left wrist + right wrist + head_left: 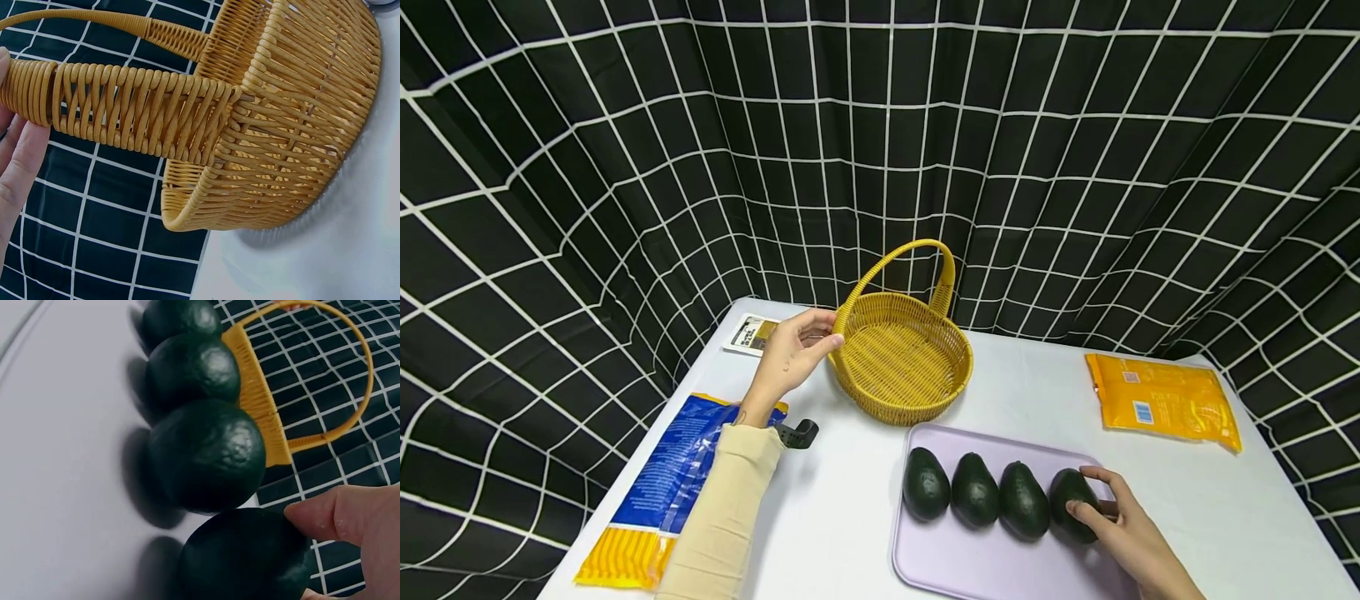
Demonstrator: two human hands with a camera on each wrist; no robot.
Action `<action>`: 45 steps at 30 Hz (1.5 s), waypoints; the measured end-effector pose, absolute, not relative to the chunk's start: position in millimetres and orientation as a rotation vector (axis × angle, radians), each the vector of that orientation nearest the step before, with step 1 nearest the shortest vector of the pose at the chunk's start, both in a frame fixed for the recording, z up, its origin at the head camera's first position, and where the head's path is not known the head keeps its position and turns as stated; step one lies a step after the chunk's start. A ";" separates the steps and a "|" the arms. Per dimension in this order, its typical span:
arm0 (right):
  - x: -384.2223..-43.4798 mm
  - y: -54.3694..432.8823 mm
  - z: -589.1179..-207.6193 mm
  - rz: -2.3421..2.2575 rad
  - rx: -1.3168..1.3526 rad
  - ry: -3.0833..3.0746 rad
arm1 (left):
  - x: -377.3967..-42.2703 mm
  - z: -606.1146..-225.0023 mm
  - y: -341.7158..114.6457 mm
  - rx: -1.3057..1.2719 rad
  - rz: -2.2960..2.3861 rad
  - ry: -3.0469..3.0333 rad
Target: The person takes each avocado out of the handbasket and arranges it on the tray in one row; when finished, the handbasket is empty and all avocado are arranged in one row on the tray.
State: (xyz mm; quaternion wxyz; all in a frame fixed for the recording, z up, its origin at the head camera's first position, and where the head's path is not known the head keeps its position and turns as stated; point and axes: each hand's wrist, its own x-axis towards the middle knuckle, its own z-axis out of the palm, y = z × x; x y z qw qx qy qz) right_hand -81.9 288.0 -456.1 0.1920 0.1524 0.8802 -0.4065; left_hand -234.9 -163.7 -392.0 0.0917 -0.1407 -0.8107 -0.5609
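A yellow wicker basket with a tall arched handle stands at the back middle of the table. My left hand pinches the handle low on its left side; in the left wrist view fingers lie against the wrapped handle. Several dark green avocados lie in a row on a lilac tray. My right hand grips the rightmost avocado between thumb and fingers. In the right wrist view that avocado sits beside its neighbour.
An orange packet lies at the right. On the left, a blue and yellow packet is partly behind the left forearm. A small white packet lies at the back left corner. Black grid cloth hangs around the table.
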 end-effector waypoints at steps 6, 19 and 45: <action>-81.2 287.8 -461.1 -1.076 0.395 2.527 | -234.1 -392.7 -162.3 -0.417 -1.668 -2.404; -79.5 287.0 -461.6 -0.947 0.325 2.583 | -233.3 -392.6 -161.4 -0.421 -1.659 -2.399; -82.0 290.1 -457.9 -0.969 0.324 2.521 | -233.9 -391.5 -162.8 -0.414 -1.670 -2.403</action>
